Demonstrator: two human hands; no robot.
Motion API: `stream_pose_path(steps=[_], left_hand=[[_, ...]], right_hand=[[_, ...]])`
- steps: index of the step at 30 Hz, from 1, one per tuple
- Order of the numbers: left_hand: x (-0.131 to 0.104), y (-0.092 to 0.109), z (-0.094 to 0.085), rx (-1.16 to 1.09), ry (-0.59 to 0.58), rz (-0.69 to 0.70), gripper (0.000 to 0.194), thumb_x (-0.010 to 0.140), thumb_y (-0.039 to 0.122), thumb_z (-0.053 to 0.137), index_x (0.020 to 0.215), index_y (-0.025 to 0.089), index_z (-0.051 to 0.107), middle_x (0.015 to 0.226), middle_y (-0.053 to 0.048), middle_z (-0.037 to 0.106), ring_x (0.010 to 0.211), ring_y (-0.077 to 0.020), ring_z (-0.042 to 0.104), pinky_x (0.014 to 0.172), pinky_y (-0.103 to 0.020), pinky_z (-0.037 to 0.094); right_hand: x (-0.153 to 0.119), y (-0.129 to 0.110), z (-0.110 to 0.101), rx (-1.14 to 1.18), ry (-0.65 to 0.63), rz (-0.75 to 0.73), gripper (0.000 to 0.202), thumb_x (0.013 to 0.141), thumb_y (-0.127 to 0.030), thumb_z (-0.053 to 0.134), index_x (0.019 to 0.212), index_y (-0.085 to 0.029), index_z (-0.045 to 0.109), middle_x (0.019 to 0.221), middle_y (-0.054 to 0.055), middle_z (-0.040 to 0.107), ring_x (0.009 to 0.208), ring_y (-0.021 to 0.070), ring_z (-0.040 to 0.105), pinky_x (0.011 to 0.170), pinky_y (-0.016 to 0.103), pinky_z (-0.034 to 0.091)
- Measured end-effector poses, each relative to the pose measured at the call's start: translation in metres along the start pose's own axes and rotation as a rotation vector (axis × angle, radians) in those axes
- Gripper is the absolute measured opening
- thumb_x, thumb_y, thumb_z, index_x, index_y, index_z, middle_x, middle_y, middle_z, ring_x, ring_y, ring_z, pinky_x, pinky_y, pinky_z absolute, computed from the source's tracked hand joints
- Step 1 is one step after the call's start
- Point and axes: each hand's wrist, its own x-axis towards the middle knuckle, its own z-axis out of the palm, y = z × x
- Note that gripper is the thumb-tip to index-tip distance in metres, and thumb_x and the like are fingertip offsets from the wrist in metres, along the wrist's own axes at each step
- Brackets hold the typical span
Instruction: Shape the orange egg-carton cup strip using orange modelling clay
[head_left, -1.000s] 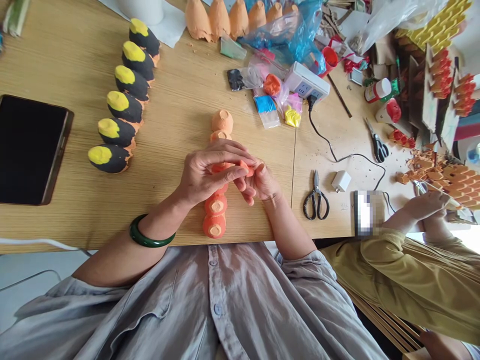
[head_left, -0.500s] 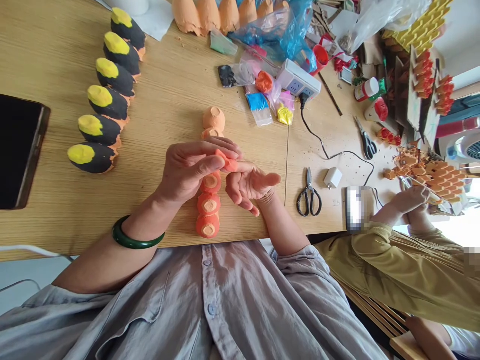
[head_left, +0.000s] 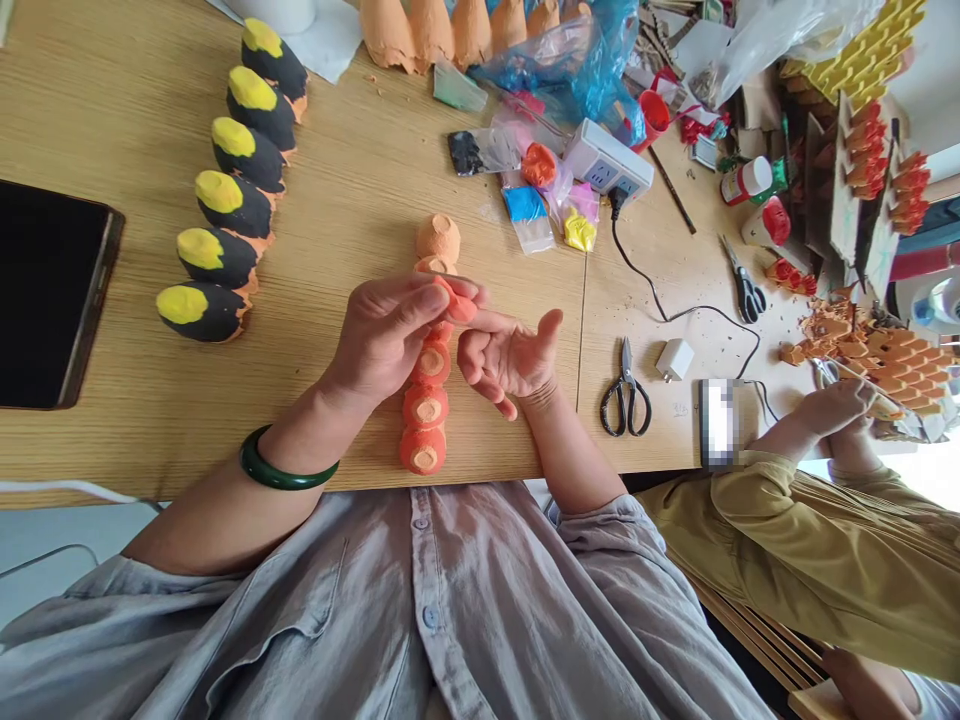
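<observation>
Pinching the soft-looking orange-red piece [head_left: 459, 305] between thumb and forefinger, the left hand [head_left: 379, 340] reaches in over the strip of cups [head_left: 429, 362] from its left side. I read the strip's long axis as running almost straight away from the body across the bench [head_left: 337, 180], its far end leaning slightly right. The left hand is the nearer one: from my view it covers part of the strip just beyond its middle, whereas the right hand [head_left: 510, 358] sits just to the right, clear of the strip except around its forefinger.

That right forefinger points left, its tip apparently against the lower edge of the piece; the thumb stands well off and the other fingers curl loosely, palm turned up, so I see no grip there. The piece appears raised above the strip, though I cannot tell from this angle how high, or whether it touches a cup. Two pale cups [head_left: 437, 238] lie beyond the pinching fingers, away from the body; the orange-red-coated ones lie on the near side. I judge that front-to-back relation along the axis to matter most.
</observation>
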Motion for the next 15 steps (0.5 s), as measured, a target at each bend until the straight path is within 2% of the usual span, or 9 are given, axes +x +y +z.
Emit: stream_pose_path(steps=[2, 4, 7, 9, 12, 15], left_hand=[[0.002, -0.002, -0.002, -0.069, 0.074, -0.05, 0.038, 0.098, 0.073, 0.098, 0.099, 0.036, 0.092, 0.113, -0.003, 0.093, 0.121, -0.0338, 0.089, 0.108, -0.056, 0.075], [0.003, -0.004, -0.004, -0.109, 0.125, -0.09, 0.035, 0.098, 0.071, 0.098, 0.099, 0.036, 0.093, 0.123, -0.002, 0.093, 0.131, -0.0359, 0.087, 0.109, -0.055, 0.076], [0.005, -0.005, -0.007, -0.138, 0.143, -0.128, 0.035, 0.1, 0.068, 0.096, 0.1, 0.033, 0.092, 0.128, -0.003, 0.092, 0.137, -0.0362, 0.086, 0.112, -0.053, 0.077], [0.005, -0.006, -0.008, -0.153, 0.112, -0.129, 0.033, 0.103, 0.064, 0.094, 0.101, 0.03, 0.092, 0.126, -0.003, 0.093, 0.13, -0.0322, 0.089, 0.109, -0.047, 0.079], [0.005, -0.007, -0.007, -0.209, 0.039, -0.084, 0.025, 0.104, 0.054, 0.094, 0.101, 0.028, 0.094, 0.119, -0.001, 0.094, 0.115, -0.0254, 0.092, 0.1, -0.037, 0.081], [0.003, -0.005, -0.005, -0.166, 0.054, -0.093, 0.023, 0.105, 0.05, 0.093, 0.104, 0.028, 0.094, 0.118, -0.004, 0.093, 0.114, -0.0285, 0.092, 0.097, -0.041, 0.082]], right_hand=[[-0.003, -0.007, 0.013, 0.032, 0.077, -0.046, 0.095, 0.106, -0.101, 0.052, 0.137, -0.016, 0.078, 0.074, 0.001, 0.076, 0.049, 0.0155, 0.063, 0.033, 0.021, 0.055], [-0.005, -0.014, 0.028, 0.035, 0.181, -0.054, 0.089, 0.114, -0.094, 0.044, 0.146, -0.017, 0.076, 0.075, -0.001, 0.073, 0.048, 0.0134, 0.058, 0.034, 0.018, 0.053], [-0.006, -0.02, 0.044, 0.03, 0.265, -0.081, 0.087, 0.116, -0.091, 0.042, 0.149, -0.019, 0.076, 0.074, -0.003, 0.07, 0.046, 0.0125, 0.052, 0.033, 0.017, 0.05], [-0.006, -0.02, 0.045, 0.035, 0.26, -0.097, 0.085, 0.116, -0.09, 0.043, 0.151, -0.02, 0.076, 0.074, -0.003, 0.069, 0.048, 0.0129, 0.05, 0.033, 0.016, 0.05], [-0.005, -0.016, 0.035, 0.043, 0.222, -0.125, 0.081, 0.116, -0.09, 0.046, 0.145, -0.02, 0.077, 0.073, -0.005, 0.064, 0.049, 0.0131, 0.047, 0.033, 0.015, 0.048], [-0.004, -0.014, 0.028, 0.024, 0.272, -0.17, 0.078, 0.114, -0.093, 0.048, 0.126, -0.021, 0.077, 0.067, -0.007, 0.057, 0.047, 0.0129, 0.04, 0.031, 0.014, 0.042]])
